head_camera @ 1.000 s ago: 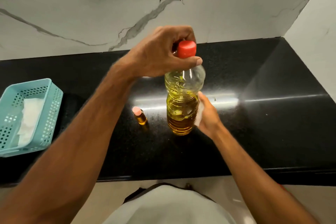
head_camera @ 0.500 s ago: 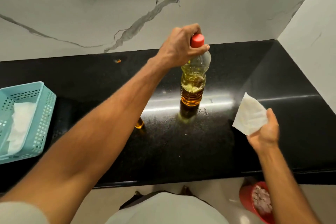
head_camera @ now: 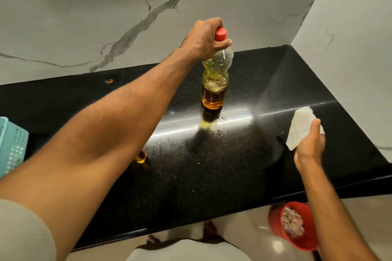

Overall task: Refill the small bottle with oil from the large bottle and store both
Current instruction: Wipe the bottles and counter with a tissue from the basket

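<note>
The large oil bottle (head_camera: 215, 79) has a red cap and clear ribbed sides, with oil in its lower part. It stands upright toward the back of the black counter (head_camera: 212, 165). My left hand (head_camera: 204, 38) grips its neck just under the cap. The small bottle (head_camera: 141, 157) of amber oil stands nearer the front, mostly hidden under my left forearm. My right hand (head_camera: 308, 147) holds a folded white tissue (head_camera: 301, 126) above the counter's right side.
A teal plastic basket (head_camera: 11, 144) sits at the counter's left edge. A red bin (head_camera: 291, 225) with scraps stands on the floor below the right front edge. Marble walls close off the back and right. A small orange speck (head_camera: 109, 80) lies at the back left.
My left hand has carried the large bottle away from me toward the back wall. My right hand left the bottle's side and swung right with the tissue.
</note>
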The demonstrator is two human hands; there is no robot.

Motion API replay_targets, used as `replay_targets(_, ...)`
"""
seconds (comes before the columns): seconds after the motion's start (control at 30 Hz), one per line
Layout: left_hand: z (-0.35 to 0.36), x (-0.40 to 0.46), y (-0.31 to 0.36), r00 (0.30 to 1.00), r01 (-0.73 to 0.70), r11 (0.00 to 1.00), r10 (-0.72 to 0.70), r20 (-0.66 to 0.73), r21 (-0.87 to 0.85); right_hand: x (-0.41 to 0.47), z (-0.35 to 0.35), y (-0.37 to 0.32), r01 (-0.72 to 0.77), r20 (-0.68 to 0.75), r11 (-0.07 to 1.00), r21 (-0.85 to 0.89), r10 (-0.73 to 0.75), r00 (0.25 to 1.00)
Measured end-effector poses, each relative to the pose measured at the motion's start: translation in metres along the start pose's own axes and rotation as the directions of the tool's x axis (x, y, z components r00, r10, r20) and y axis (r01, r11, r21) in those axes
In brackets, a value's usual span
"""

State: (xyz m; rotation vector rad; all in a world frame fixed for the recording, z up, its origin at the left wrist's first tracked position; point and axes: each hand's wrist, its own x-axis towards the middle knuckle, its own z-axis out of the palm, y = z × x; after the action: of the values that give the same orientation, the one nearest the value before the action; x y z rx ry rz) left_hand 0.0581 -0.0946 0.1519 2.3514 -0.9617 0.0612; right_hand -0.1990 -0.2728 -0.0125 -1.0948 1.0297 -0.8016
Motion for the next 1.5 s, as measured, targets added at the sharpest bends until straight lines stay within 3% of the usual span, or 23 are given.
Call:
replay_targets(0.1,-0.003,0.005,0.001,0.998,0.034,0.999,-0.035,0.052,0.027,0.007,0.009,-0.002,0.242,0.025,0.931,-0.273,-0.245,0.969)
replay_targets(0.17,-0.008,-0.001,0.002,0.992,0.058,0.997,-0.064,0.104,0.058,0.005,0.021,0.008,0.409,0.176,0.769,-0.491,-0.373,0.911)
replay_targets(0.3,-0.021,-0.057,-0.014,0.972,0.123,0.985,-0.144,0.184,0.123,-0.024,0.061,0.052,0.537,0.528,0.477,-0.696,-0.168,0.833)
replay_targets(0.4,-0.027,-0.134,-0.053,0.942,0.166,0.929,-0.248,0.226,0.330,-0.063,0.087,0.082,0.718,0.723,0.216,-0.662,-0.070,0.688)
replay_targets(0.53,-0.029,-0.242,-0.092,0.819,0.272,0.797,-0.486,0.304,0.540,-0.106,0.109,0.105,0.797,0.798,0.100,-0.596,-0.035,0.601)
replay_targets(0.67,-0.024,-0.289,-0.100,0.786,0.340,0.792,-0.536,0.308,0.508,-0.141,0.122,0.115,0.876,0.880,0.088,-0.474,0.024,0.474)
replay_targets(0.87,-0.028,-0.292,-0.108,0.856,0.382,0.836,-0.481,0.191,0.394,-0.130,0.127,0.108,0.799,0.810,0.146,-0.583,0.028,0.586)
replay_targets(1.0,-0.039,-0.287,-0.119,0.871,0.391,0.841,-0.470,0.146,0.372,-0.160,0.169,0.116,0.819,0.828,0.118,-0.561,0.073,0.556)
replay_targets(1.1,-0.061,-0.279,-0.130,0.874,0.425,0.833,-0.479,0.080,0.354,-0.190,0.193,0.126,0.877,0.880,0.094,-0.471,0.123,0.459)
replay_targets(1.27,-0.097,-0.258,-0.150,0.877,0.455,0.803,-0.478,-0.040,0.385,-0.245,0.177,0.150,0.969,0.966,0.132,-0.211,0.179,0.186)
replay_targets(1.5,-0.087,-0.221,-0.159,0.894,0.419,0.814,-0.446,-0.029,0.401,-0.281,0.166,0.168,0.992,0.974,0.116,-0.047,0.227,0.020)
